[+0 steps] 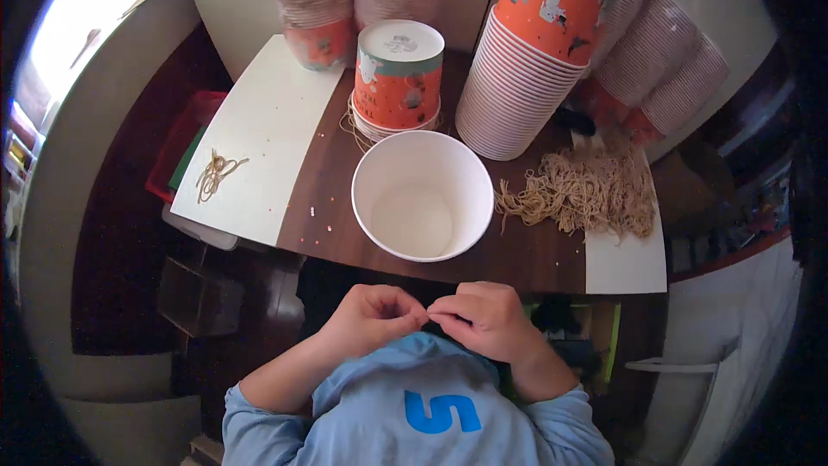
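You sit at the tabletop (297, 164), hands meeting in front of your chest, just off its near edge. Your left hand (377, 319) and right hand (483, 319) are each pinched, thumb to forefinger, their tips together; whether anything thin is caught between them, you cannot tell from this view. Straight ahead at 12 o'clock, near the front edge, a white tub (423, 194) stands upright, its wide mouth up and its pale inside on show. Behind it, also at 12, a short stack (398, 86) of orange-and-green printed tubs stands upside down, strands of tan string looped by its base.

At 1 o'clock rises a tall stack (522, 78), inverted too, the printed wall of its top tub fully visible. At 2 o'clock a tangled string pile (595, 190) spreads across the brown centre and white side of the surface, one end near the white tub's rim. A small string bundle (216, 174) lies apart at 10 o'clock. Farther off, plastic-wrapped stacks (312, 4) stand at 11, with more between 1 and 2.
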`<act>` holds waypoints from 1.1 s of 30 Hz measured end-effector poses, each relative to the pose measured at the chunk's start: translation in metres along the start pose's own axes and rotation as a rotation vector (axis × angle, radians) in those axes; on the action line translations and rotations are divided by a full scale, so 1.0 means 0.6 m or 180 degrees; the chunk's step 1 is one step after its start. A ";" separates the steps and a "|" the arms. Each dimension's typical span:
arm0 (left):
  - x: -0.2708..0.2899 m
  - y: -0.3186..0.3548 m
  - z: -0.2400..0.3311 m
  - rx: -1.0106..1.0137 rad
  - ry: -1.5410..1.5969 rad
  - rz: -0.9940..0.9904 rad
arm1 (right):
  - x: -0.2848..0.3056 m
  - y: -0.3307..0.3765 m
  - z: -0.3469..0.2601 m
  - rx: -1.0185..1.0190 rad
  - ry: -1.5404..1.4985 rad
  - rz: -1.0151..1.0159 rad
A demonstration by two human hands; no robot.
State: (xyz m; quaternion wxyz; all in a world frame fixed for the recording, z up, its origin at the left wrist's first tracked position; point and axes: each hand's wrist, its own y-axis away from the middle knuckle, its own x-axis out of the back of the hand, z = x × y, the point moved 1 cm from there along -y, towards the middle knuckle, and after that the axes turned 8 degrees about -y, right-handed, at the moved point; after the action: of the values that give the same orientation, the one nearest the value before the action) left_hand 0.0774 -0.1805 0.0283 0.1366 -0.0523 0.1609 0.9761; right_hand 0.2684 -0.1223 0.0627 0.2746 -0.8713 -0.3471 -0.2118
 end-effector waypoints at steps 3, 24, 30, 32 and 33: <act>-0.014 0.013 0.027 -0.0682 -0.1535 0.0523 | -0.006 -0.005 0.003 0.0180 0.0170 0.0140; 0.003 0.025 0.042 -0.3653 -0.4902 0.0858 | -0.056 0.023 0.023 -0.1743 -0.2278 0.0002; 0.006 0.024 0.061 -0.4227 -0.5223 0.0813 | -0.032 0.006 0.011 -0.1023 -0.1749 0.0193; 0.011 0.019 0.079 -0.4205 -0.5147 0.0771 | -0.017 -0.007 0.003 -0.1051 -0.1845 0.0192; 0.017 0.010 0.090 -0.4202 -0.5040 0.0710 | -0.008 -0.015 0.004 -0.1102 -0.1926 0.0211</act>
State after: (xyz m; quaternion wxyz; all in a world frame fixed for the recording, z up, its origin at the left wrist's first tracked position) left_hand 0.0626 -0.1654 0.0796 0.0563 0.5550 -0.5379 0.6320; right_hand 0.2589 -0.1174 0.0611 0.0142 -0.9391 -0.3433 0.0093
